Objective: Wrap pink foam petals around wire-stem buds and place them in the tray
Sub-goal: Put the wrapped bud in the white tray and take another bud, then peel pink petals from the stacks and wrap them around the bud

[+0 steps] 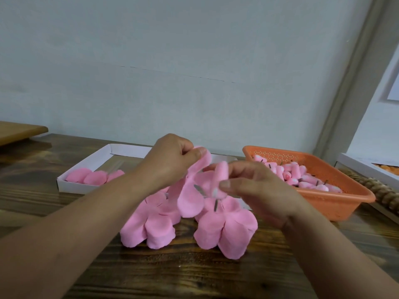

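Head view: the left hand (172, 160) pinches a pink petal sheet (190, 190) lifted above the petal stacks (151, 225) on the tabletop (194, 272). The right hand (248, 184) pinches a bud (222, 175) against that sheet. The white tray (86, 167) sits behind, left; the orange basket (336, 203) of buds, right. The thin foam could tear or spring open if either pinch loosens, or the bud could slip askew.

wood table (151, 272) | white tray (86, 167) | orange basket (336, 203) | petal stacks (151, 225)
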Available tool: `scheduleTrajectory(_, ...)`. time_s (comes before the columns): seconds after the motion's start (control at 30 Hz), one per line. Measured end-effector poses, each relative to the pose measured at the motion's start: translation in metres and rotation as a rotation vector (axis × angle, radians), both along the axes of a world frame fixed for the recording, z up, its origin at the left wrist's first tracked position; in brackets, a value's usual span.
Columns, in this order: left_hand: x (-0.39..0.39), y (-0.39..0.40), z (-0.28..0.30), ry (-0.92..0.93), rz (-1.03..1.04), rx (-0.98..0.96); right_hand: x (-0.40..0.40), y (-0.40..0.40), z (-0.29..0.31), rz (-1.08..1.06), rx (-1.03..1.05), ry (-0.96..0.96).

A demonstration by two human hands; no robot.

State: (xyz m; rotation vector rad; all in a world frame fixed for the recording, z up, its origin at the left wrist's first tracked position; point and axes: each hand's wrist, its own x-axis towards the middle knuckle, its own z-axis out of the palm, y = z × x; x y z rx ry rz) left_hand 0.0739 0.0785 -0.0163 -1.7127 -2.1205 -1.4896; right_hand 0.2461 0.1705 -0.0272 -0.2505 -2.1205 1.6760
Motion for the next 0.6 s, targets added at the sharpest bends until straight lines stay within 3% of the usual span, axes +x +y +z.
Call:
scheduleTrajectory(0.07, 0.003, 0.002, -0.003, -0.017, 0.016, 0.042, -0.004, -0.007, -0.002, 0.020, 0.062, -0.055)
scheduleTrajectory(0.13, 0.006, 0.003, -0.006, -0.129, 0.021, 0.060, -0.008, -0.010, 0.000, 0.028, -0.026, -0.011)
scheduleTrajectory(0.2, 0.013, 0.007, -0.011, -0.479, -0.014, 0.060, -0.010, -0.009, 0.006, 0.045, -0.238, 0.076)
scheduleTrajectory(0.27, 0.021, 0.007, -0.015, -0.847, -0.013, -0.006, -0.012, -0.004, 0.012, 0.031, -0.315, 0.166)
scheduleTrajectory(0.33, 0.025, 0.006, -0.023, -1.034, -0.047, -0.096, -0.013, -0.002, 0.016, 0.007, -0.314, 0.223)
scheduleTrajectory(0.47, 0.032, -0.005, -0.044, -1.319, -0.419, -0.255, -0.014, 0.005, 0.017, -0.067, -0.304, 0.278)
scheduleTrajectory(0.6, 0.043, -0.012, -0.049, -1.299, -0.789, -0.162, -0.010, 0.008, 0.014, -0.109, -0.142, 0.140)
